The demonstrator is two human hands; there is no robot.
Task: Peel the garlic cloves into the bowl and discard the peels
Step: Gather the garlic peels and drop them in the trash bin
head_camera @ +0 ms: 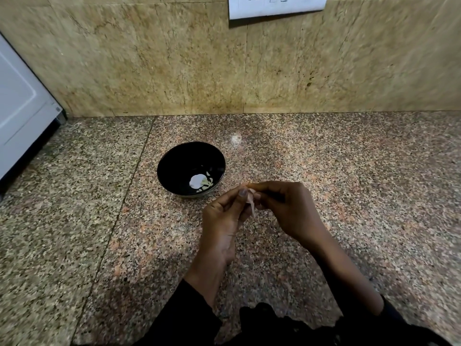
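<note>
A black bowl (185, 158) sits on the granite counter with a few pale peeled garlic cloves (205, 184) at its bottom. Just right of and nearer than the bowl, both hands meet above the counter. My left hand (222, 221) pinches a garlic clove (249, 194) between thumb and fingers. My right hand (287, 208) pinches the same clove from the other side, and a strip of pinkish peel (252, 207) hangs down between the hands. Most of the clove is hidden by the fingers.
The speckled granite counter (99, 221) meets a stone-tiled wall (174, 71) behind. A white appliance (22, 113) stands at the far left. A white socket plate (277, 7) is on the wall at the top. Dark clothing fills the bottom edge.
</note>
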